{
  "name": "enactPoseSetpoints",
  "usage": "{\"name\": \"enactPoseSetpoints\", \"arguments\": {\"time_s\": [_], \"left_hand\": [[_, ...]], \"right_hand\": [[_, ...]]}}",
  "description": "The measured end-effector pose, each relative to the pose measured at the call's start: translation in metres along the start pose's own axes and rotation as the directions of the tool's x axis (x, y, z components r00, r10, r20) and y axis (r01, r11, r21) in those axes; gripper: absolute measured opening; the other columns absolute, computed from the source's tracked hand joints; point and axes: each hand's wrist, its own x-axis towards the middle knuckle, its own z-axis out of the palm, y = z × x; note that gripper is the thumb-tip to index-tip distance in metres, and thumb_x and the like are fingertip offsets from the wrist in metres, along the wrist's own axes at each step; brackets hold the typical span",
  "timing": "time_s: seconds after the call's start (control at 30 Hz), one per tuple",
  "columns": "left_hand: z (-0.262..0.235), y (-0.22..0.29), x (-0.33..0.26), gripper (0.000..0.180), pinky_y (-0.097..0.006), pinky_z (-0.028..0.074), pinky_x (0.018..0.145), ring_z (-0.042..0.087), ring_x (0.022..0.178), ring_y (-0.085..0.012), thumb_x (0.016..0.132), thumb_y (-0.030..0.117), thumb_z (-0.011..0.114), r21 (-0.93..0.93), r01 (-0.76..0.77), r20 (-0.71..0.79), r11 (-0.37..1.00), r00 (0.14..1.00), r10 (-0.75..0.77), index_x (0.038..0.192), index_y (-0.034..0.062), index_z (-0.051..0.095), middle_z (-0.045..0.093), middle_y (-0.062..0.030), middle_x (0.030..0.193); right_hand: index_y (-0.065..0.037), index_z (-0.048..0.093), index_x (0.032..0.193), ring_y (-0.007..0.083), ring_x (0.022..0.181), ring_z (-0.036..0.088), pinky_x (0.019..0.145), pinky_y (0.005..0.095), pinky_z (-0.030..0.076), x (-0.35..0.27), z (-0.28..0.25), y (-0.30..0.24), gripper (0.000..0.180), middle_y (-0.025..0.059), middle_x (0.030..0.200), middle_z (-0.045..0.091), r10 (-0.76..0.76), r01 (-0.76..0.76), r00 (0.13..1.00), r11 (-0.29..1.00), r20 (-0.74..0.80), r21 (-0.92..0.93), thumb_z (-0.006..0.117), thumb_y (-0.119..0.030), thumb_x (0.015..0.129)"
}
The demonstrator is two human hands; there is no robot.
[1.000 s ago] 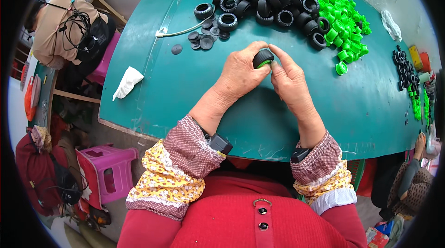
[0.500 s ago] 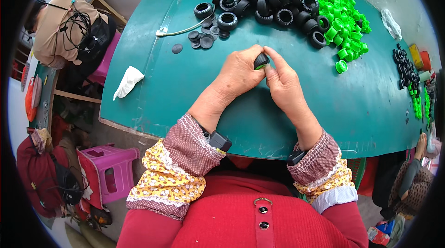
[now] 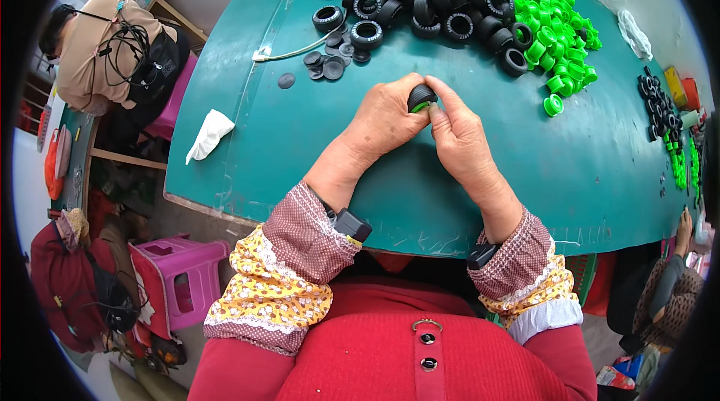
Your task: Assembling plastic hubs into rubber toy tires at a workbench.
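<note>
Between my hands, above the green table [image 3: 300, 138], is a small black toy tyre [image 3: 422, 93] with a bright green hub [image 3: 421, 107] showing at its lower side. My left hand [image 3: 386, 116] closes round it from the left, its thumb near the green part. From the right, the fingertips and thumb of my right hand [image 3: 461, 135] pinch the same tyre. How deep the hub sits in it is hidden by the fingers. Beyond my hands lie a heap of black tyres [image 3: 457, 26] and, beside it, a pile of green hubs [image 3: 559, 45].
Dark flat discs [image 3: 333, 67] lie left of the tyre heap, near a pale cable [image 3: 292, 53]. A crumpled white tissue [image 3: 210, 135] rests at the left. More black and green parts [image 3: 660, 112] are at the far right. One person [image 3: 112, 48] sits at left, beyond a pink stool [image 3: 184, 281].
Both hands stay almost in place round the tyre. It is tilted a little differently between the fingers, and the whole view has shifted slightly.
</note>
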Motion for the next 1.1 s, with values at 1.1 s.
{"name": "enactPoseSetpoints", "arguments": {"time_s": [1.1], "left_hand": [[0.006,0.006,-0.002,0.022,-0.042,0.045,0.057,0.057,0.068,-0.0373,0.073,0.017,0.061,0.099,-0.041,-0.109,0.994,0.993,0.052,0.087,0.0031,0.05,0.058,-0.0187,0.07]], "right_hand": [[0.0,0.046,0.116,0.0292,0.081,0.061,0.071,0.0326,0.046,0.005,-0.004,0.007,0.031,0.0224,0.089,0.059,-0.027,0.027,0.999,1.0,-0.04,0.001,0.046,-0.008,0.086]]}}
